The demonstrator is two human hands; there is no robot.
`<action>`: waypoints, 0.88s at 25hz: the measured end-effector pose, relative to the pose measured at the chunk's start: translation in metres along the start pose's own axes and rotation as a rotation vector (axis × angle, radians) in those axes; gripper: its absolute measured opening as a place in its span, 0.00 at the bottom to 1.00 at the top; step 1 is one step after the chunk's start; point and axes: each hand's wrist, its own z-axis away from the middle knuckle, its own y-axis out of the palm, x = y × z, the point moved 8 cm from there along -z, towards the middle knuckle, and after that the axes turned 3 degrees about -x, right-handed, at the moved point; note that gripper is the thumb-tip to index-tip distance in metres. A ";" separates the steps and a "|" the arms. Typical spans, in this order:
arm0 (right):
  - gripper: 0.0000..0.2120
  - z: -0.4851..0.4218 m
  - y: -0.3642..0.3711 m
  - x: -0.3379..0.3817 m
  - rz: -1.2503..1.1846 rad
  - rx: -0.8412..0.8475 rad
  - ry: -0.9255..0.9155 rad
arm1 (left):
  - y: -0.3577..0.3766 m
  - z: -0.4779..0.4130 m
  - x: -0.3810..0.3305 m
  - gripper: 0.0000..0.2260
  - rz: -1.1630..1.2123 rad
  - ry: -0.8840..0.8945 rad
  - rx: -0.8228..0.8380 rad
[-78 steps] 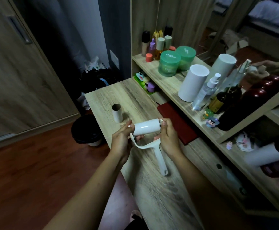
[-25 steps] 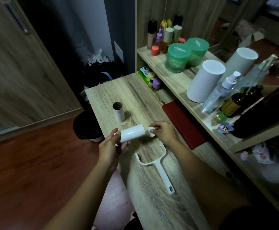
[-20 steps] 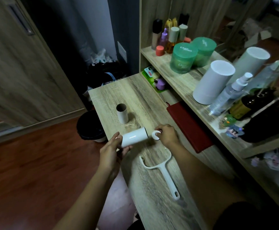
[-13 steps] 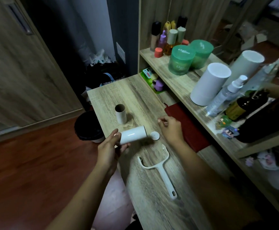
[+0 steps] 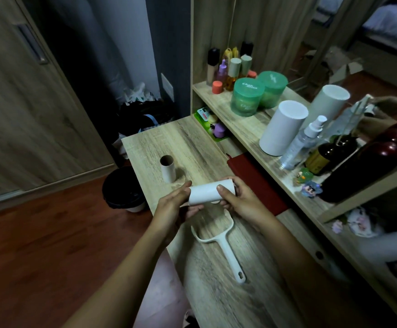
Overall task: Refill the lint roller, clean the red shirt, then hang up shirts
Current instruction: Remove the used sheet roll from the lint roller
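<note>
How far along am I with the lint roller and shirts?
Done: an empty cardboard core stands on the table. In hand: left hand and right hand hold the white refill roll, off the handle, which lies bare on the table. Left: mount the roll, then all the shirt cleaning and hanging.

White refill roll [image 5: 208, 192] held sideways, white handle [image 5: 226, 252] lying flat near it, bare cardboard core [image 5: 168, 168] standing upright.
</note>
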 end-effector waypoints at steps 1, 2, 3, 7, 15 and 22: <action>0.12 0.000 -0.001 0.001 -0.022 -0.002 0.001 | -0.002 -0.002 0.000 0.13 -0.014 0.012 -0.012; 0.12 -0.001 -0.002 0.003 -0.055 -0.010 -0.001 | -0.006 -0.006 0.000 0.13 -0.019 0.027 -0.035; 0.10 -0.002 -0.003 0.005 -0.101 -0.027 0.002 | -0.009 -0.009 0.000 0.12 -0.012 0.042 -0.056; 0.11 -0.012 -0.013 0.005 -0.294 -0.143 0.046 | -0.033 -0.034 0.015 0.13 -0.238 0.118 -0.213; 0.14 -0.028 -0.012 0.001 -0.331 -0.162 0.025 | 0.003 -0.068 0.025 0.22 -1.450 0.427 -0.067; 0.14 -0.031 -0.016 -0.008 -0.336 -0.146 0.034 | -0.013 -0.081 0.051 0.19 -1.535 0.388 -0.105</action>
